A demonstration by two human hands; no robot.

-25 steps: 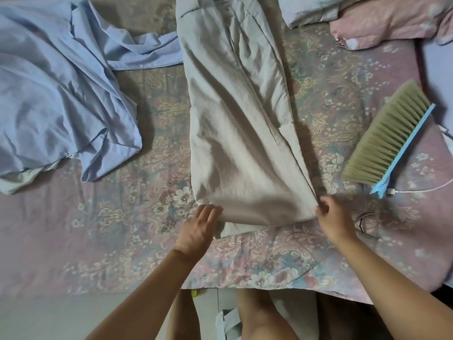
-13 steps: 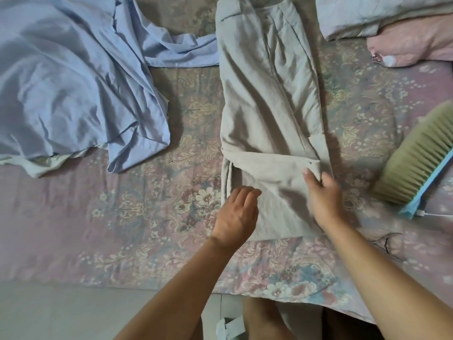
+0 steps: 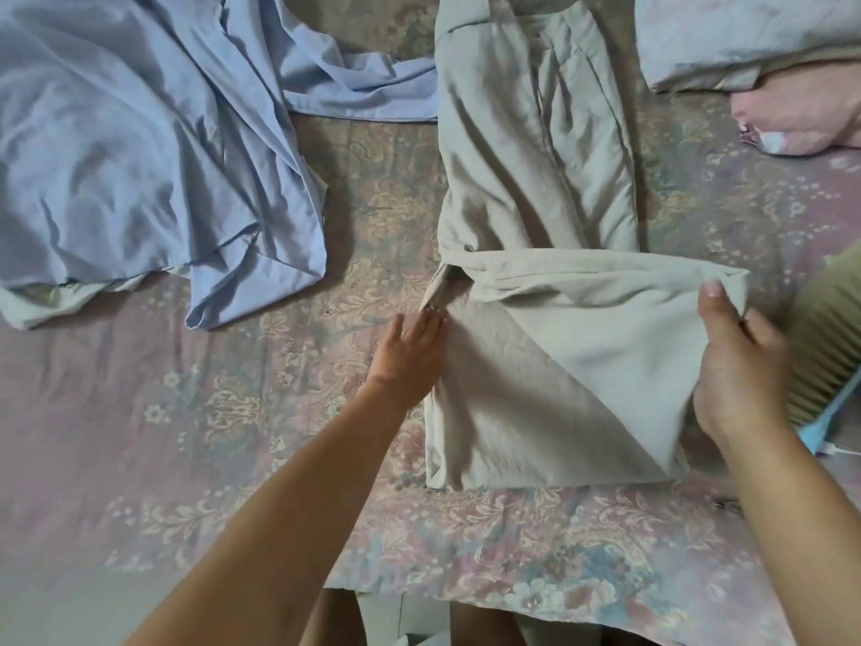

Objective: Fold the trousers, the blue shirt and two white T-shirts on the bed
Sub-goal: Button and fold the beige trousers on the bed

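Where trousers [image 3: 536, 179] lie, floral bedsheet [image 3: 233, 435] (faded pink) spreads.

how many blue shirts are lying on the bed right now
1. The blue shirt lies crumpled at the far left of the bed, left of the trousers. More could be hidden beneath it.

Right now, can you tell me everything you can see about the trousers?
The trousers are pale beige, of a thin, creased cloth like cotton. They lie lengthwise on the flowered bedsheet, the far end reaching out of view. The near end is partly folded up over the rest. The right hand pinches its raised corner; the left hand lies flat at the left edge.
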